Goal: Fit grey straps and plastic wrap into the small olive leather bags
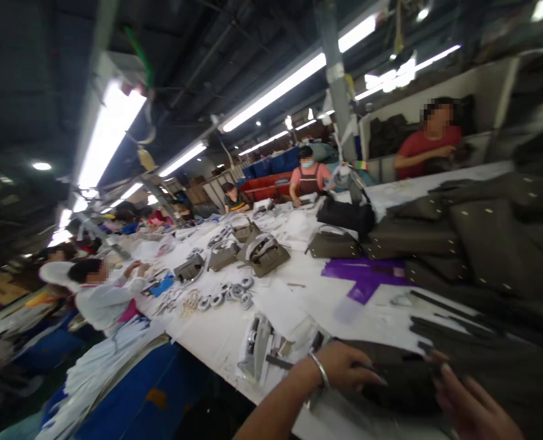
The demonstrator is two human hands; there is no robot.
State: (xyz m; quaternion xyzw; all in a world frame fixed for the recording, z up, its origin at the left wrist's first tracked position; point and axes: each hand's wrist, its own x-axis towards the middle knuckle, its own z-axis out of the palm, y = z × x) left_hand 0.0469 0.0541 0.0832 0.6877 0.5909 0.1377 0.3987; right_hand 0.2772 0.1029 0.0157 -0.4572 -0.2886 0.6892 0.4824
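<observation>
At the bottom right, a dark olive fabric piece lies at the table's near edge, blurred by motion. My left hand, with a silver bangle at its wrist, rests at the left end of this piece, its fingers curled closed on the fabric. On the opposite end, my right hand has thumb and fingers pinched together beside the fabric; what is between the fingertips is too smeared to make out. A grey metal tool or dispenser stands to the left of my left hand, among small scraps.
Stacked olive fabric panels fill the right side. Purple sheeting lies on the white table. Several rolls of tape and olive bags sit farther off. Co-workers sit around the table; a blue bin is at lower left.
</observation>
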